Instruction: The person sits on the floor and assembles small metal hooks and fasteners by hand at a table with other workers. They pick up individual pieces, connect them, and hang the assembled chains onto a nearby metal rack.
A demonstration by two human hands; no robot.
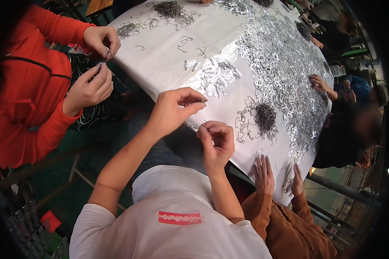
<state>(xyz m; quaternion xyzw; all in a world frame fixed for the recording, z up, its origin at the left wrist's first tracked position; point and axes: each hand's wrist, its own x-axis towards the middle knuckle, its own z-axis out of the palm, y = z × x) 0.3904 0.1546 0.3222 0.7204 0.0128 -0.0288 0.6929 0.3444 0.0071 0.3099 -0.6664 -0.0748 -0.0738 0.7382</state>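
Above the table's near edge, my left hand (173,108) is closed in a pinch, thumb against fingers. A tiny dark bit shows at its fingertips, too small to name. Just below and to the right, my right hand (219,143) has its fingers curled and pinches a thin, dark wire hook (205,123), mostly hidden by the fingers. Ahead of my hands lies a heap of flat, shiny silver metal pieces (218,74). Right of them sits a dark clump of wire hooks (265,117), with loose ones scattered around it.
Shiny bent metal hooks (276,64) spread thickly over the white-covered table (160,56). Another dark hook pile (168,9) lies at the far left. A person in a red jacket (30,90) works at left, one in brown sleeves (285,228) at right; others sit across.
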